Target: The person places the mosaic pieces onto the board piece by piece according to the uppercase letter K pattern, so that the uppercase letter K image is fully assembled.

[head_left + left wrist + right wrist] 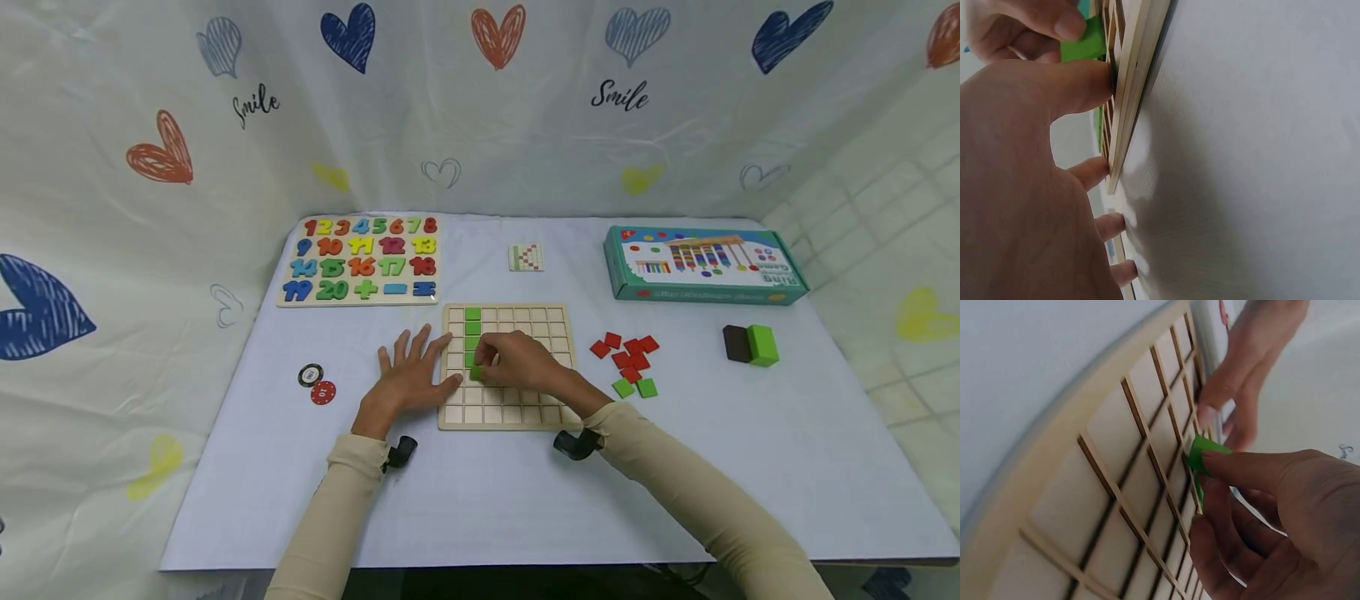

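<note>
A wooden grid board (517,422) lies on the white table. Green square tiles (472,321) fill the upper cells of its second column from the left. My right hand (517,360) reaches over the board and pinches a green tile (1200,453) between thumb and fingers. That tile stands tilted at a cell just below the others in the column. With fingers spread, my left hand (408,379) rests at the board's left edge. Its thumb (1085,87) touches the frame, and the outer fingers reach onto the tablecloth.
Loose red tiles (628,359) and two green tiles (647,387) lie right of the board. Farther right stand a black and a green block (763,346). Behind are a number puzzle (360,260), a small pattern card (526,257) and a box (705,264). Two round chips (323,392) lie left.
</note>
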`<action>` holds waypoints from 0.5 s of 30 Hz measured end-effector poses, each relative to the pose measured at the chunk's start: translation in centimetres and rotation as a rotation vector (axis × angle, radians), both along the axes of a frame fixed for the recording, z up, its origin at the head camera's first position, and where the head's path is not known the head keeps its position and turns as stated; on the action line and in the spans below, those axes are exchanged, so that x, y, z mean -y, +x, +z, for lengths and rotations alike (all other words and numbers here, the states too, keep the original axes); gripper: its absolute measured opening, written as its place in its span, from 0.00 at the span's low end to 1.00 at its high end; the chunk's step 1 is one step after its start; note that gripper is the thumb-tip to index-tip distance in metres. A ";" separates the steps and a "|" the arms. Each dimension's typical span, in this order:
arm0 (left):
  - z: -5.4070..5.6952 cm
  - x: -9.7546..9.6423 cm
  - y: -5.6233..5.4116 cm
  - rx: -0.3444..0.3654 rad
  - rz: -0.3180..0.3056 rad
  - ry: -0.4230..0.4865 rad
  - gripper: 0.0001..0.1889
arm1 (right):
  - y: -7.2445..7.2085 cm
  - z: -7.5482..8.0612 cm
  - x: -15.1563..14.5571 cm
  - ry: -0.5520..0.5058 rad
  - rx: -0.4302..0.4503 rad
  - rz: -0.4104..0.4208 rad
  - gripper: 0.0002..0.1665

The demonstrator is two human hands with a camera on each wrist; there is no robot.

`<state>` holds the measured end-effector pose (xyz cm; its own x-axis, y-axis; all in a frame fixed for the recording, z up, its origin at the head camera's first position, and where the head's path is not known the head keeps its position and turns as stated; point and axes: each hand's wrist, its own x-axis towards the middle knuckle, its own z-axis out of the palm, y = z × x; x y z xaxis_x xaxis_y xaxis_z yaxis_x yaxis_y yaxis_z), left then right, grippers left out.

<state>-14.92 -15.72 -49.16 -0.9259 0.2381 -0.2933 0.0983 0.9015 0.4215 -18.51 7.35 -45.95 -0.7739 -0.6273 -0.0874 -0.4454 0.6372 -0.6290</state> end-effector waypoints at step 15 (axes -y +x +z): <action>0.1 0.0 0.1 -0.002 0.006 0.002 0.42 | 1.0 -1.0 1.2 -0.008 0.012 -0.072 0.08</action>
<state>-14.82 -15.71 -49.08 -0.9279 0.2335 -0.2908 0.0942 0.9011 0.4232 -17.47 6.17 -46.93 -0.8159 -0.5708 -0.0921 -0.3913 0.6624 -0.6388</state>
